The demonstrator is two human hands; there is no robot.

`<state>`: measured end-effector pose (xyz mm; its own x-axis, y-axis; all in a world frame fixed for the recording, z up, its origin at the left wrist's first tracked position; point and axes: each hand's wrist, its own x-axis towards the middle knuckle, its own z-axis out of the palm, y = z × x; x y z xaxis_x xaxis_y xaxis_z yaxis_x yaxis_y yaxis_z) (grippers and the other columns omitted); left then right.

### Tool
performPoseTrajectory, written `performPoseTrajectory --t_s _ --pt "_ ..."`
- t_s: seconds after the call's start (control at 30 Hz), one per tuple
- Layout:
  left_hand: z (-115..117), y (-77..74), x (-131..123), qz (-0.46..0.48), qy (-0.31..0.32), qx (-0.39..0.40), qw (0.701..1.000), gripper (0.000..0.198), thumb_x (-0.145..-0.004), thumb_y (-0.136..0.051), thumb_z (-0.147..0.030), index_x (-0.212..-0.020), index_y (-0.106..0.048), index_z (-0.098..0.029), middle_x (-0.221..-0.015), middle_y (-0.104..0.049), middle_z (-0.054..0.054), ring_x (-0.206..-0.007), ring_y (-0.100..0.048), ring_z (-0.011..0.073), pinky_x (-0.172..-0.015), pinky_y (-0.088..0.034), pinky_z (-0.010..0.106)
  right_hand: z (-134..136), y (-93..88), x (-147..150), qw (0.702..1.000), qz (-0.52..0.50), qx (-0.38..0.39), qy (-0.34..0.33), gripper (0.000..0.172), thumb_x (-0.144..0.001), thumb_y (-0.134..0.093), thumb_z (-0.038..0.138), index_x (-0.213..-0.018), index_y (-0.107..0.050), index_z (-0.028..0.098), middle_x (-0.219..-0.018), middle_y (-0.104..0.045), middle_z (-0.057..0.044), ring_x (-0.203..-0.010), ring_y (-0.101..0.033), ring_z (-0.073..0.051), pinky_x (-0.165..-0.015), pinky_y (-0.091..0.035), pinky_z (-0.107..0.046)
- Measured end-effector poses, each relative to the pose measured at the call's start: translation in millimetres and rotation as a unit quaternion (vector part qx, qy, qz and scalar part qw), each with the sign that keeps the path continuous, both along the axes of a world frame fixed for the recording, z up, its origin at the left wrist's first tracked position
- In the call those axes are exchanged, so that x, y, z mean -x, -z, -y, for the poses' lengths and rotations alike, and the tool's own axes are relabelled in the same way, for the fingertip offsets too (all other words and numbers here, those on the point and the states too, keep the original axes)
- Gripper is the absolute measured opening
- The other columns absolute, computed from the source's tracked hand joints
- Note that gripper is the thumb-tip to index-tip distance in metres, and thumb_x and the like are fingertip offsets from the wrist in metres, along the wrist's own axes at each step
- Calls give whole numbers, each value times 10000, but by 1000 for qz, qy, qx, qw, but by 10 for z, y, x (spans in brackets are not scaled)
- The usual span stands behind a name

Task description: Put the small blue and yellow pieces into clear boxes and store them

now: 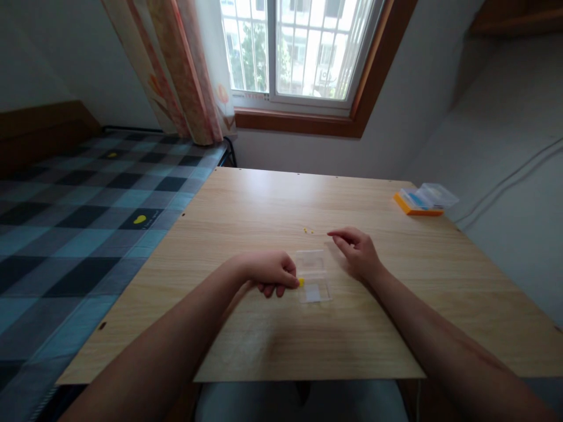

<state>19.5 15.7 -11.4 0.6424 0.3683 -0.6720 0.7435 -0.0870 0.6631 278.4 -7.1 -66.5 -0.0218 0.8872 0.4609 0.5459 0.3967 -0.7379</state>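
Note:
A clear plastic case [311,262] lies opened flat on the table, with a white rectangle [312,292] in its nearer half. My left hand [275,274] is closed, thumb and forefinger pinching a small yellow piece [301,282] at that half's left edge. Beyond the case are a few tiny yellow bits [305,230] on the wood. Just right of them, my right hand [355,249] has thumb and forefinger drawn close together. Whether something thin sits between those fingertips is too small to make out.
The pale wooden table [246,211] reaches toward the window wall. At its far right corner stands an orange-and-clear box [417,202] with its lid raised. A bed with a checked cover [176,167] adjoins the left side. A cable [505,181] runs along the right wall.

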Motion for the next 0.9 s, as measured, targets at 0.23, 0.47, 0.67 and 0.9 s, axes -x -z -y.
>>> performPoseTrajectory --t_s 0.23,0.47,0.67,0.9 --pt "-4 12 -4 6 -5 -1 1000 248 -804 -640 -397 -687 -570 -190 -590 -631 -21 -433 -521 103 -415 -375 225 -298 175 24 997 81 -6 -18 233 -885 -632 278 -1046 -790 221 -1114 -682 -112 -1079 -618 -250 -1001 -471 -439" --pt "-15 24 5 10 -6 0 1000 241 -800 -643 -400 -700 -579 -191 -593 -640 -23 -427 -521 102 -401 -370 218 -544 204 134 986 154 -59 -9 157 -872 -688 267 -958 -818 252 -1289 -626 -123 -1222 -564 -279 -1085 -440 -485" --pt "-13 24 10 7 1 -1 1000 236 -816 -632 -387 -696 -587 -189 -600 -640 -18 -431 -524 102 -397 -377 214 -663 198 216 971 216 -90 -38 130 -888 -694 285 -912 -820 263 -1327 -622 -111 -1226 -554 -278 -1080 -451 -475" --pt "-12 13 11 4 1 -2 1000 267 -810 -649 -417 -686 -593 -187 -611 -648 -13 -441 -531 104 -402 -369 215 -608 146 204 966 241 -84 -50 107 -875 -702 267 -838 -802 266 -1209 -701 -76 -1153 -582 -266 -1050 -421 -462"
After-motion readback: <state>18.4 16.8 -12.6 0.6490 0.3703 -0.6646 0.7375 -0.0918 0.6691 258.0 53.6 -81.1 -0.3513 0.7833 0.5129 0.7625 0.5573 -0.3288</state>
